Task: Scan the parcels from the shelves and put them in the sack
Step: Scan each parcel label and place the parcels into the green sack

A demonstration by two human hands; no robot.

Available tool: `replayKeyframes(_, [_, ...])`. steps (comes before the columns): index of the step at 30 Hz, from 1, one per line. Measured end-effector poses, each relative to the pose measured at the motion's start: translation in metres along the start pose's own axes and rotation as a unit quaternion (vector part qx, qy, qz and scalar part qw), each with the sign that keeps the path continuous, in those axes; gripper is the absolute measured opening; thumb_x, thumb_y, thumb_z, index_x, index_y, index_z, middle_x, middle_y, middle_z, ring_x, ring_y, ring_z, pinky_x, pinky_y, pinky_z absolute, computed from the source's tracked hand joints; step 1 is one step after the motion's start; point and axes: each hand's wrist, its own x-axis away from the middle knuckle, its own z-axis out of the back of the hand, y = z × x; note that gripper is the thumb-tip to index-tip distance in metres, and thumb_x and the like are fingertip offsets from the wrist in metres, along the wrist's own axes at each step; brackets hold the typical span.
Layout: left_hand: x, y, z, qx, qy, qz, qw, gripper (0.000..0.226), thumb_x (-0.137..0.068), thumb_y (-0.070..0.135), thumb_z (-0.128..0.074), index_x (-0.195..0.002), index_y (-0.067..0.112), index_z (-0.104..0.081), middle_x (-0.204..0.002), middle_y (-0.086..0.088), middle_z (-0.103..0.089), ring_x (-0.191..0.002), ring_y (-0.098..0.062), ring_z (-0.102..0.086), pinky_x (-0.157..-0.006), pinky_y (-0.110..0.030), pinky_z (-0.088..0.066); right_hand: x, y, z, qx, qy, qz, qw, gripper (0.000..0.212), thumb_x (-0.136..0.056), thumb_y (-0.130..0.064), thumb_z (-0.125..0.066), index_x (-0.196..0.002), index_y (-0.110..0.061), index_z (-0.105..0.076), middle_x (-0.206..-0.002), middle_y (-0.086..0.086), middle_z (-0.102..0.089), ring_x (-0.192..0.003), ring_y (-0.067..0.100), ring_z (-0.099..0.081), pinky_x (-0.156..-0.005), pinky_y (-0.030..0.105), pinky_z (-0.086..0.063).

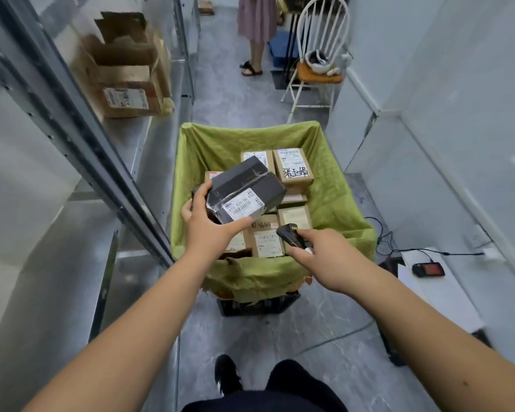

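Gripping the black taped rectangular parcel [244,190] over the green fabric sack [333,203], my left hand [204,230] presents its label; my right hand [324,257] clasps the black handheld scanner [290,237].

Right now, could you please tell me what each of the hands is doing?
Left hand: grips the black parcel above the green sack.
Right hand: holds the handheld scanner.
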Motion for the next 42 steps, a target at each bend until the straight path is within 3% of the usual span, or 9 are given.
replayKeyframes(5, [-0.045, -0.006, -0.009, 0.021, 0.025, 0.035, 0.999, 0.102, -0.056, 0.046, -0.098, -0.124, 0.081, -0.03, -0.156, 0.0, -0.022, -0.137, -0.019, -0.04, -0.107, -0.031, -0.033, -0.058, -0.014, 0.012, 0.004, -0.006, 0.02, 1.0, 0.03, -0.1, -0.049, -0.055, -0.12, -0.029, -0.064, -0.086, 0.003, -0.058, -0.073, 0.021, -0.06, -0.055, 0.03, -0.036])
replayKeyframes(13, [-0.118, -0.012, -0.025, 0.065, 0.135, 0.126, 0.981, 0.107, -0.059, 0.042, -0.099, -0.142, 0.063, -0.036, -0.156, 0.0, -0.025, -0.117, -0.009, -0.043, -0.103, -0.027, -0.036, -0.155, -0.027, 0.023, 0.008, -0.053, 0.08, 0.995, 0.037, -0.099, -0.05, -0.056, -0.125, -0.025, -0.065, -0.114, 0.007, -0.067, -0.104, 0.027, -0.063, -0.09, 0.042, -0.054])
replayKeyframes(18, [-0.157, -0.008, -0.053, 0.095, 0.192, 0.197, 0.957, 0.111, -0.058, 0.04, -0.1, -0.146, 0.057, -0.034, -0.158, -0.005, -0.018, -0.119, -0.016, -0.048, -0.103, -0.028, -0.037, -0.202, -0.023, 0.033, -0.002, -0.076, 0.093, 0.993, 0.033, -0.098, -0.049, -0.058, -0.116, -0.023, -0.067, -0.091, -0.003, -0.066, -0.078, 0.015, -0.063, -0.076, 0.038, -0.057])
replayKeyframes(21, [-0.176, -0.007, -0.071, 0.103, 0.232, 0.238, 0.937, 0.107, -0.058, 0.044, -0.098, -0.144, 0.052, -0.035, -0.157, -0.006, -0.012, -0.095, -0.002, -0.051, -0.096, -0.027, -0.04, -0.223, -0.019, 0.039, -0.004, -0.09, 0.094, 0.992, 0.029, -0.099, -0.046, -0.059, -0.117, -0.025, -0.067, -0.087, -0.005, -0.063, -0.076, 0.015, -0.062, -0.077, 0.037, -0.056])
replayKeyframes(23, [-0.184, -0.011, -0.08, 0.109, 0.241, 0.264, 0.928, 0.098, -0.062, 0.043, -0.095, -0.141, 0.05, -0.037, -0.157, -0.006, -0.012, -0.087, 0.008, -0.042, -0.094, -0.028, -0.042, -0.235, -0.017, 0.041, 0.006, -0.098, 0.096, 0.991, 0.025, -0.1, -0.046, -0.059, -0.115, -0.026, -0.066, -0.093, -0.002, -0.066, -0.078, 0.016, -0.063, -0.075, 0.037, -0.055])
replayKeyframes(30, [-0.186, -0.029, -0.088, 0.035, 0.184, 0.314, 0.931, 0.043, -0.084, 0.037, -0.082, -0.115, 0.037, -0.053, -0.147, -0.004, -0.035, -0.078, -0.001, -0.049, -0.08, -0.023, -0.037, -0.254, -0.011, 0.035, 0.013, -0.121, 0.09, 0.988, 0.025, -0.1, -0.048, -0.058, -0.111, -0.027, -0.065, -0.09, -0.007, -0.064, -0.075, 0.011, -0.062, -0.064, 0.03, -0.05])
replayKeyframes(34, [-0.175, -0.041, -0.073, -0.115, 0.125, 0.275, 0.946, 0.019, -0.089, 0.039, -0.076, -0.099, 0.032, -0.061, -0.137, 0.001, -0.048, -0.108, -0.02, -0.057, -0.088, -0.028, -0.036, -0.254, -0.014, 0.025, 0.011, -0.132, 0.084, 0.988, 0.027, -0.098, -0.051, -0.058, -0.114, -0.031, -0.065, -0.091, -0.009, -0.063, -0.075, 0.008, -0.06, -0.063, 0.025, -0.048])
replayKeyframes(40, [-0.152, -0.038, -0.052, -0.224, 0.048, 0.189, 0.955, 0.037, -0.092, 0.043, -0.07, -0.126, 0.032, -0.062, -0.155, 0.001, -0.038, -0.137, -0.025, -0.044, -0.109, -0.043, -0.046, -0.241, -0.022, 0.012, 0.024, -0.128, 0.066, 0.989, 0.027, -0.1, -0.049, -0.054, -0.112, -0.027, -0.062, -0.096, -0.003, -0.06, -0.077, 0.015, -0.062, -0.069, 0.036, -0.055])
replayKeyframes(42, [-0.141, -0.033, -0.044, -0.264, 0.016, 0.162, 0.951, 0.044, -0.092, 0.046, -0.069, -0.132, 0.033, -0.059, -0.159, 0.0, -0.035, -0.142, -0.026, -0.039, -0.113, -0.049, -0.043, -0.233, -0.024, 0.007, 0.023, -0.119, 0.055, 0.991, 0.034, -0.101, -0.048, -0.054, -0.126, -0.025, -0.06, -0.106, 0.001, -0.057, -0.085, 0.019, -0.058, -0.075, 0.037, -0.051])
